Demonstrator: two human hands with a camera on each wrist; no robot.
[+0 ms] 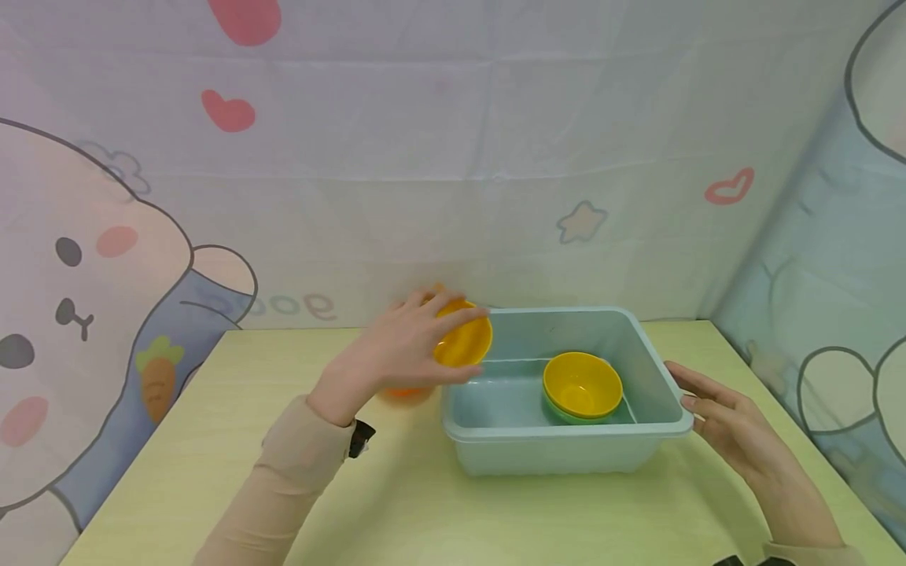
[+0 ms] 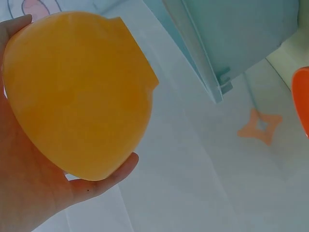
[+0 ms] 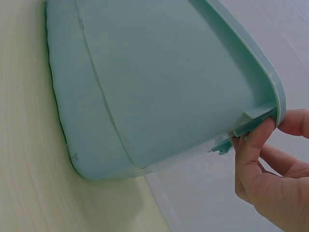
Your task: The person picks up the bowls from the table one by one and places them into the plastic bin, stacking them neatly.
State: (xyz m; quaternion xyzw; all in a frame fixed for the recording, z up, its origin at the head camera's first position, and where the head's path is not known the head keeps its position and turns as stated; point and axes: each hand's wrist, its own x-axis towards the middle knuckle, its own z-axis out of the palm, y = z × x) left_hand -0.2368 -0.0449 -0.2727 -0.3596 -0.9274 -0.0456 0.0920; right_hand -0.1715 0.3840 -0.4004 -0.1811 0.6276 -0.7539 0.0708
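My left hand point(image 1: 396, 354) grips a yellow-orange bowl point(image 1: 463, 342), tilted on its side, just above the left rim of a light teal plastic tub point(image 1: 566, 431). In the left wrist view the bowl point(image 2: 82, 96) fills my palm point(image 2: 29, 193), with the tub's corner point(image 2: 217, 63) behind it. Inside the tub a yellow bowl point(image 1: 582, 383) sits nested in a green bowl point(image 1: 566, 414). My right hand point(image 1: 715, 409) holds the tub's right rim. The right wrist view has the thumb point(image 3: 253, 145) under the rim lip of the tub point(image 3: 159, 87) and a finger behind it.
An orange bowl point(image 1: 405, 393) lies on the pale yellow-green table point(image 1: 396, 503) under my left hand, and also appears as an orange edge point(image 2: 301, 96). Cartoon-printed cloth walls point(image 1: 453, 157) close in the back and both sides.
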